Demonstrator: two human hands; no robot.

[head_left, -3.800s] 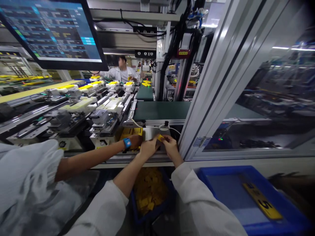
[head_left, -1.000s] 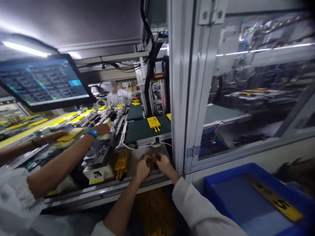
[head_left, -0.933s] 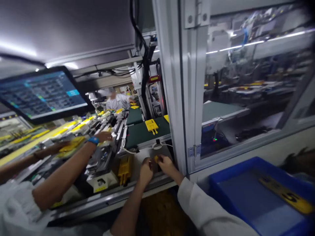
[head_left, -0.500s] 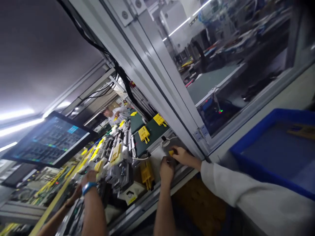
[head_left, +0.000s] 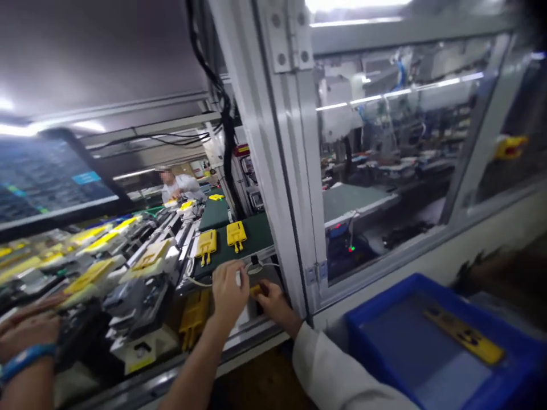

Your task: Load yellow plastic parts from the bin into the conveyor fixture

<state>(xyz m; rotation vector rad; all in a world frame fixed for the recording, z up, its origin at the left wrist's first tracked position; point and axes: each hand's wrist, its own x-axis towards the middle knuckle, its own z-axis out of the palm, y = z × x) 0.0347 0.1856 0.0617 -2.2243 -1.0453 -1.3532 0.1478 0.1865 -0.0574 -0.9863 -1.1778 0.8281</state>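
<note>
My left hand [head_left: 231, 290], bare along the forearm, is raised over the grey metal ledge with its fingers curled; a pale item shows by its fingertips, too blurred to name. Just to its right, my right hand [head_left: 273, 302], in a white sleeve, pinches a small yellow piece [head_left: 256, 290]. The two hands are close together beside a white cable [head_left: 269, 265]. Behind them, two yellow cases [head_left: 206, 244] with short prongs lie on a green belt [head_left: 256, 230]. Below and left of my left hand is a darker yellow case [head_left: 194, 316].
A co-worker's hand [head_left: 32, 333] with a blue wristband is at the left, near fixtures with yellow parts [head_left: 92, 276]. A metal post [head_left: 290, 171] rises beside my hands. A blue bin [head_left: 354, 324] holds a yellow strip. Another person [head_left: 182, 185] stands farther back.
The view has rotated and swung to the right. My left hand has risen and its back now faces the camera. My right hand keeps its pinch on the yellow piece.
</note>
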